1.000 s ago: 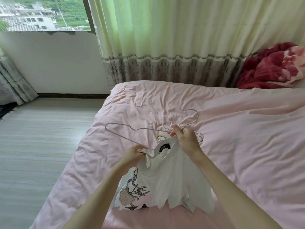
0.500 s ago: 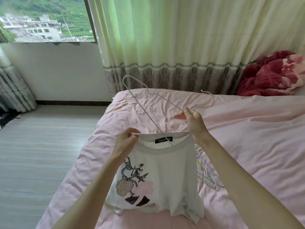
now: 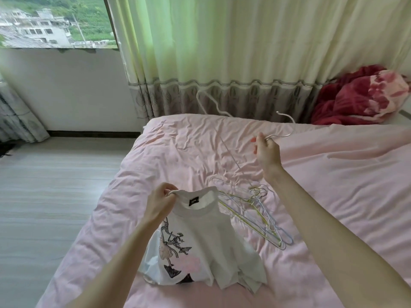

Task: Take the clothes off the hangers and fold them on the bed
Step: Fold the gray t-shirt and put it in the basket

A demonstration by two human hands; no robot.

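A white T-shirt (image 3: 206,245) with a cartoon print hangs over the pink bed (image 3: 178,152). My left hand (image 3: 160,202) pinches its collar at the left side and holds it up. My right hand (image 3: 265,152), farther back and to the right, grips a thin white wire hanger (image 3: 213,105) near its hook. The hanger is free of the shirt and sticks up in front of the curtain. A small pile of several empty wire hangers (image 3: 255,210) lies on the bed, just right of the shirt's collar.
A red and pink blanket (image 3: 360,101) is bunched at the back right. A pale green curtain (image 3: 222,52) hangs behind the bed. Grey wood floor (image 3: 44,185) lies to the left, below a window (image 3: 53,21).
The hanger has come out of the shirt's neck. My right hand carried it up and to the right, away from the shirt. My left hand lowered slightly, still holding the collar.
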